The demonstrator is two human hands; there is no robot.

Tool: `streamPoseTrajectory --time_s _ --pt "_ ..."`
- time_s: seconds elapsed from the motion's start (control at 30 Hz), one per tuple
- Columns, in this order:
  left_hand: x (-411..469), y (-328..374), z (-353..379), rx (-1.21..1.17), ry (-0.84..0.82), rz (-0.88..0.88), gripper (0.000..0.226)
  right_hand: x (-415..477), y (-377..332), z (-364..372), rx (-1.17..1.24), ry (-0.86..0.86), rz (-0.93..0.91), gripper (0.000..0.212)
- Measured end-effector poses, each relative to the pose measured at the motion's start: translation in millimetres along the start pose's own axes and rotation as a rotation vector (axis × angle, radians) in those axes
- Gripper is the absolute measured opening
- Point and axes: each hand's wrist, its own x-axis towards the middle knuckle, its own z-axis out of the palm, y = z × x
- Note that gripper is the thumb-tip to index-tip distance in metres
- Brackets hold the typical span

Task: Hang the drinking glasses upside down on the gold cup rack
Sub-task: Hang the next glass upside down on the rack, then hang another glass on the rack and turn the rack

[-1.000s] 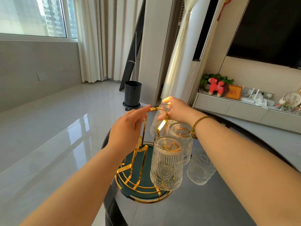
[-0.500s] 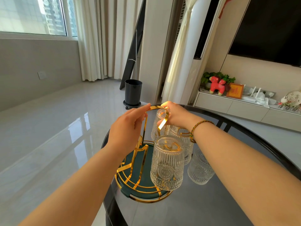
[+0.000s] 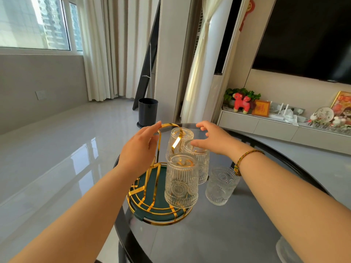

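Dark glass round table (image 3: 237,234) carries a gold cup rack (image 3: 152,190) near its far left edge with three ribbed drinking glasses (image 3: 181,183) hung upside down, a fourth glass (image 3: 221,186) upright just beside it, the left hand (image 3: 138,149) pinching the rack's top loop, the right hand (image 3: 214,138) spread, holding nothing.

Loose glass (image 3: 221,185) right of rack (image 3: 152,196)
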Motion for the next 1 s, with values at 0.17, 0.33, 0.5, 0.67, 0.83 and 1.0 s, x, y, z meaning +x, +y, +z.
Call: streamPoseTrajectory --time_s 0.17,0.33,0.5,0.67,0.83,1.0 --pt "-37 13 3 0.066 0.069 -0.025 0.038 -45 24 -1 0.087 0.108 0.019 0.058" --pt "-89 34 21 0.040 0.154 0.153 0.026 -87 61 23 0.266 0.317 0.102 0.051" --pt "-140 44 51 -0.008 -0.077 0.338 0.025 -119 98 66 0.341 0.441 0.312 0.049" --pt "-167 22 92 0.093 -0.395 0.106 0.027 -142 128 105 0.277 0.307 0.456 0.066" --pt "-165 9 110 0.236 -0.528 0.090 0.034 -129 136 115 0.106 0.220 0.446 0.086" --pt "-165 5 114 0.265 -0.542 0.103 0.035 -103 134 119 0.144 0.261 0.440 0.101"
